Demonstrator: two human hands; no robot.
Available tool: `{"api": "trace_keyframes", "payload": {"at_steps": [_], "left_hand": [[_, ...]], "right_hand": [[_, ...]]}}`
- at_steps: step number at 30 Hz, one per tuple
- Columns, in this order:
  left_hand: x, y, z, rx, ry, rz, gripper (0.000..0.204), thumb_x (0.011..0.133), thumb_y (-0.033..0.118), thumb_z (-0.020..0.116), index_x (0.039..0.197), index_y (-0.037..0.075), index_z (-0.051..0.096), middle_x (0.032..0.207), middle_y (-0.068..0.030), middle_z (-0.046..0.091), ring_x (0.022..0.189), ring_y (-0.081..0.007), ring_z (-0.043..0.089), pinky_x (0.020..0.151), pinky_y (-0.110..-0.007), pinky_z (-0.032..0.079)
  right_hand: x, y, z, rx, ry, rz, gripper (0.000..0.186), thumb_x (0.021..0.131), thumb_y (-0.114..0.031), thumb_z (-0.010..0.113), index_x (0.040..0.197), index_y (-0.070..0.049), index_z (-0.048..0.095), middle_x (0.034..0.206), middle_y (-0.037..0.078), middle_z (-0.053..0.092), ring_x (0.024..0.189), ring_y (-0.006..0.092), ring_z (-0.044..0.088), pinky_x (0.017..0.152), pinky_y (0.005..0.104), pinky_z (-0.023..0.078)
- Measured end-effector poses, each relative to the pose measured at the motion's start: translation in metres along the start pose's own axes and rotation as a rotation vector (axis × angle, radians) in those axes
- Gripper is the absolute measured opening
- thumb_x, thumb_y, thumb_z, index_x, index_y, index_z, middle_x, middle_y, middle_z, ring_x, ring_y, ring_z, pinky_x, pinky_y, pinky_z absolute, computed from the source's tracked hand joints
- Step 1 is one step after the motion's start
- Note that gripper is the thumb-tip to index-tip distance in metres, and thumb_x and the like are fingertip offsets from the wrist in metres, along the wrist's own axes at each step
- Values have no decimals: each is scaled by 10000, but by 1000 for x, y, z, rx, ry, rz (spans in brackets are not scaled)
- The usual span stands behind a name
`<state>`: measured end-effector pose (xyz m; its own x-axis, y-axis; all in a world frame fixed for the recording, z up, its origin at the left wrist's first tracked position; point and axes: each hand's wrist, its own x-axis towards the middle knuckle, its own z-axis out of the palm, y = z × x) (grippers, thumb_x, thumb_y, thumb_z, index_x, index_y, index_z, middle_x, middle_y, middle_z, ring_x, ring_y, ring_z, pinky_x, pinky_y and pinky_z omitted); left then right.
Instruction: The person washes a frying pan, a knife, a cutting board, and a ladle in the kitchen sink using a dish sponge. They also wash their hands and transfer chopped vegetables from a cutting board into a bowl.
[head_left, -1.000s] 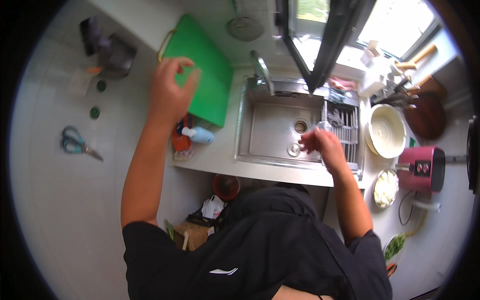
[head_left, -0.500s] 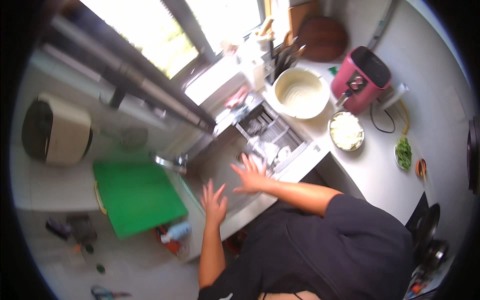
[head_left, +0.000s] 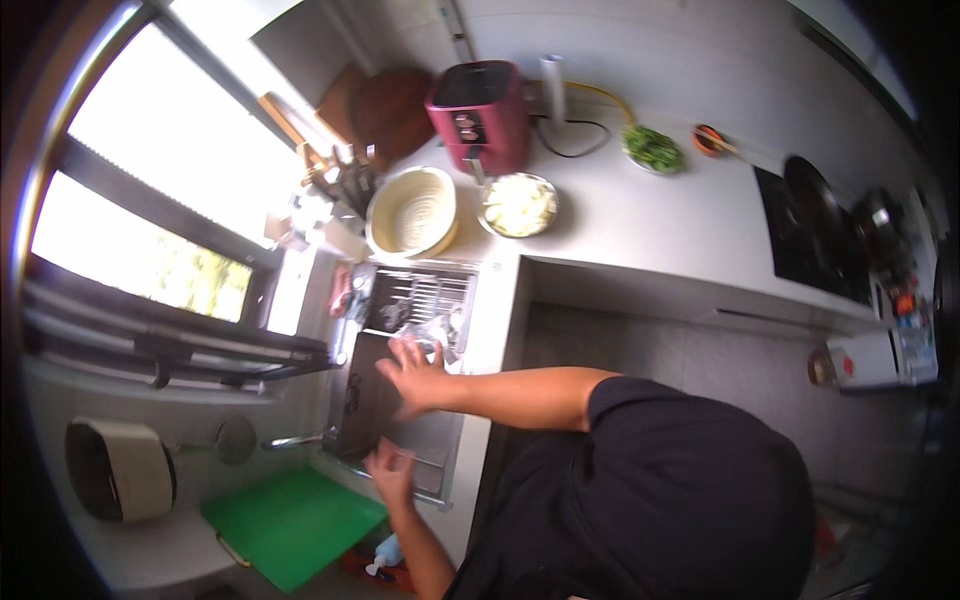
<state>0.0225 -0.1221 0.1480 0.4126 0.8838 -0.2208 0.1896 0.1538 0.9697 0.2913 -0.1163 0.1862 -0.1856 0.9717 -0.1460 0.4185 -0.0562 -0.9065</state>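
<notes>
Along the white kitchen counter (head_left: 640, 215), a steel sink (head_left: 385, 415) under bright windows (head_left: 150, 190)

Two hands, left (head_left: 388, 470) and right (head_left: 417, 375), hover over one sink (head_left: 355, 400); beside it sit one green cutting board (head_left: 290, 525), one cream colander (head_left: 413, 212), one red appliance (head_left: 480, 115), and two filled bowls (head_left: 519, 204) (head_left: 652, 148).

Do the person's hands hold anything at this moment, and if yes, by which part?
Nothing is held, as far as the picture shows. The right hand is spread open over the sink. The left hand is at the sink's near edge, blurred, with no object visible in it.
</notes>
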Motion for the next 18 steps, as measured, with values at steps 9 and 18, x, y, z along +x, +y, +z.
{"api": "trace_keyframes", "payload": {"at_steps": [9, 18], "left_hand": [[-31, -82, 81, 856, -312, -104, 473, 870, 409, 703, 1253, 137, 652, 1514, -267, 355, 1400, -421, 339, 1149, -497, 274], [35, 2, 254, 964, -876, 343, 486, 911, 339, 668, 1254, 3, 594, 1271, -241, 600, 1221, -403, 550, 1043, -439, 435]], "right_hand": [[-388, 96, -132, -127, 946, 386, 462, 848, -289, 729, 1207, -10, 646, 1123, 170, 663, 884, 219, 662, 780, 340, 544], [-570, 70, -98, 207, 1310, 583, 382, 916, -270, 698, 1199, -22, 631, 1038, 80, 672, 858, 124, 630, 762, 277, 523]]}}
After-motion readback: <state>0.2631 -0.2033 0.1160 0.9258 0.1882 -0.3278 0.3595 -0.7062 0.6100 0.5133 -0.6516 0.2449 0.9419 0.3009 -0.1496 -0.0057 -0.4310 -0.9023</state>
